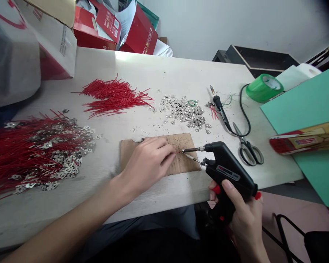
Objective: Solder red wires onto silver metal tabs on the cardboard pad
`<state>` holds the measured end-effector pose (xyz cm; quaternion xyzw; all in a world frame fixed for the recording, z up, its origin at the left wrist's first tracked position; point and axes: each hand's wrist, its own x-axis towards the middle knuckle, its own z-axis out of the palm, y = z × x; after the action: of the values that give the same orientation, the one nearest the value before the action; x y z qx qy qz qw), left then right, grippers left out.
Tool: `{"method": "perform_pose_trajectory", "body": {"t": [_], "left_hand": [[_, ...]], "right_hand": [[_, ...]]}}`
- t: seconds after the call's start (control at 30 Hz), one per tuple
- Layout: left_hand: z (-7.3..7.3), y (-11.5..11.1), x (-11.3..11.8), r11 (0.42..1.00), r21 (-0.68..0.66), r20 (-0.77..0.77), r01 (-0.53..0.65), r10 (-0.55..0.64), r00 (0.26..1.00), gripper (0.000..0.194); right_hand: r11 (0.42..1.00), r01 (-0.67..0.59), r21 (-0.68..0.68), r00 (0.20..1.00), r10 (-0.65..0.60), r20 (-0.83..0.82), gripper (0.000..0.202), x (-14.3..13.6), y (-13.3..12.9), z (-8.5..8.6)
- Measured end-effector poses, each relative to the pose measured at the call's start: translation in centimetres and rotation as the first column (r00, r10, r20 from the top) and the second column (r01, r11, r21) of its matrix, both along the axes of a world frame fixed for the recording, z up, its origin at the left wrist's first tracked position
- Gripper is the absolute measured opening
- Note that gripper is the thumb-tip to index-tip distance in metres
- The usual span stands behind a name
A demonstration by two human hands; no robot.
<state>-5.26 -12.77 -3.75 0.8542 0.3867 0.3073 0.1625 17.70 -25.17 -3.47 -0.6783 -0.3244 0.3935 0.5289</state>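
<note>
Over a piece of cardboard [185, 164], my left hand [150, 157] pinches a thin red wire [178, 152], most of which its fingers hide. My right hand [243, 212] is wrapped round the grip of a black soldering gun [226, 162] with red trim. The gun's tip points left and meets the wire's end just off my left fingertips; a small metal terminal seems to be there, too small to make out. Behind the cardboard lies a heap of loose metal terminals [185, 111]. Left of it is a bundle of red wires [115, 96].
Red wires with terminals attached [52, 146] pile up at the left. On the right lie a soldering iron [220, 109] with its cord, scissors [249, 151] and green tape [264, 87]. Red boxes [139, 31] stand beyond the table's [202, 71] far edge.
</note>
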Motion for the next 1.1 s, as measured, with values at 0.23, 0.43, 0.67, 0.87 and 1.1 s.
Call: {"method": "perform_pose_trajectory", "body": {"t": [0.23, 0.43, 0.67, 0.87, 1.1], "left_hand": [[0.0, -0.1, 0.1, 1.0, 0.007, 0.007, 0.0, 0.0, 1.0, 0.012], [0.0, 0.0, 0.0, 1.0, 0.001, 0.006, -0.001, 0.001, 1.0, 0.01], [0.0, -0.1, 0.1, 1.0, 0.009, 0.012, 0.002, -0.002, 1.0, 0.01], [0.0, -0.1, 0.0, 1.0, 0.003, 0.003, -0.003, 0.003, 1.0, 0.011], [0.2, -0.1, 0.0, 1.0, -0.007, -0.027, -0.002, 0.002, 1.0, 0.013]], "right_hand": [[1.0, -0.001, 0.026, 1.0, 0.0, 0.03, 0.032, -0.3, 0.1, 0.6], [1.0, 0.003, -0.012, 0.998, -0.002, 0.067, 0.035, -0.8, 0.2, 1.5], [0.999, 0.025, -0.034, 0.999, -0.024, 0.024, 0.035, -0.8, 0.0, 1.4], [0.999, 0.019, -0.029, 0.999, -0.018, 0.042, 0.035, -1.0, 0.1, 1.4], [0.994, 0.068, -0.087, 0.994, -0.06, 0.089, 0.043, -1.1, 0.1, 1.5]]}}
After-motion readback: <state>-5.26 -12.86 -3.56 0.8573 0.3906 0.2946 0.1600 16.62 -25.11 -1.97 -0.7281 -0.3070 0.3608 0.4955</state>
